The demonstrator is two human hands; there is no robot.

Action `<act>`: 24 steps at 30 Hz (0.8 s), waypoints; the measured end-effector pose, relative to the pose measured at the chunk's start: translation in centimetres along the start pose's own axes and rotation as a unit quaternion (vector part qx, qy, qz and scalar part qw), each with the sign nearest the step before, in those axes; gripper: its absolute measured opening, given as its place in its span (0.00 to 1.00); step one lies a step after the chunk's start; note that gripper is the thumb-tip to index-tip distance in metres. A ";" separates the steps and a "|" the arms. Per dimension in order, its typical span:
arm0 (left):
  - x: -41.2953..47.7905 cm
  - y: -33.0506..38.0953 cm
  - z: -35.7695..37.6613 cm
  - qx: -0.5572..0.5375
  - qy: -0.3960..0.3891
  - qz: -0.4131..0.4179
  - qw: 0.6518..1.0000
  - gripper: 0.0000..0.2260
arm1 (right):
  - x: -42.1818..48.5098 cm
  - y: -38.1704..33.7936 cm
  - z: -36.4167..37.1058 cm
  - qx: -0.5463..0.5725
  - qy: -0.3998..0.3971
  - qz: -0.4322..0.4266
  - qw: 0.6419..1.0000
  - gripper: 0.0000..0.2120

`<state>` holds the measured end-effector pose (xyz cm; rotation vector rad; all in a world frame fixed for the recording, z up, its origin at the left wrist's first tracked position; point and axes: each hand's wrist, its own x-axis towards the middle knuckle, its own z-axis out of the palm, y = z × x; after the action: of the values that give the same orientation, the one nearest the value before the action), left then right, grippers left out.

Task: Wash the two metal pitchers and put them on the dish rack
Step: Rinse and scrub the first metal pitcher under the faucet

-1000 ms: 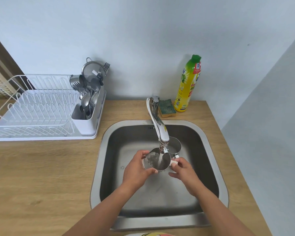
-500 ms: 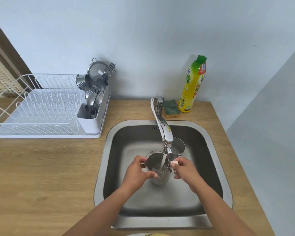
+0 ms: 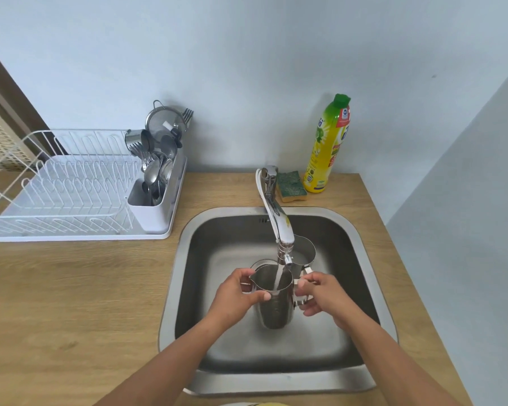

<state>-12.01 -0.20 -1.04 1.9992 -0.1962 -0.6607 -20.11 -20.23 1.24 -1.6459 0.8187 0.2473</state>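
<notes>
A metal pitcher (image 3: pixel 274 306) is held upright under the tap (image 3: pixel 277 222), and a thin stream of water runs into it. My left hand (image 3: pixel 236 294) grips its body by the spout side. My right hand (image 3: pixel 321 294) holds its handle on the right. A second metal pitcher (image 3: pixel 304 252) stands on the sink floor just behind, partly hidden by the tap's spout. The white dish rack (image 3: pixel 71 197) sits on the counter to the left, its plate slots bare.
The steel sink (image 3: pixel 361 259) is set in a wooden counter (image 3: pixel 71 303). A cutlery holder (image 3: pixel 156 183) with spoons, forks and a strainer is at the rack's right end. A green sponge (image 3: pixel 291 186) and a yellow soap bottle (image 3: pixel 327 148) stand behind the sink.
The held pitcher has gone from tilted toward me to upright under the stream. Both hands have kept their hold on it.
</notes>
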 end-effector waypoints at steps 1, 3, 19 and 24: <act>-0.1 0.0 0.2 0.003 -0.004 0.001 1.000 0.25 | 0.0 0.1 -0.1 0.001 0.009 0.001 1.000 0.07; -0.1 0.0 0.6 -0.004 0.000 0.005 1.000 0.24 | 0.1 0.4 0.1 0.011 0.030 -0.001 0.999 0.07; 0.3 0.7 0.6 -0.075 -0.017 -0.028 0.997 0.19 | -0.9 -0.9 -0.5 -0.009 0.005 0.034 0.999 0.08; 0.6 1.1 0.3 -0.096 -0.012 -0.054 0.994 0.15 | -1.0 -0.7 -0.3 -0.006 0.005 0.030 1.000 0.10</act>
<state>-11.48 -1.22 -0.42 1.8267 -0.0369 -0.7441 -20.48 -20.07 2.38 -1.6368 0.8758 0.2859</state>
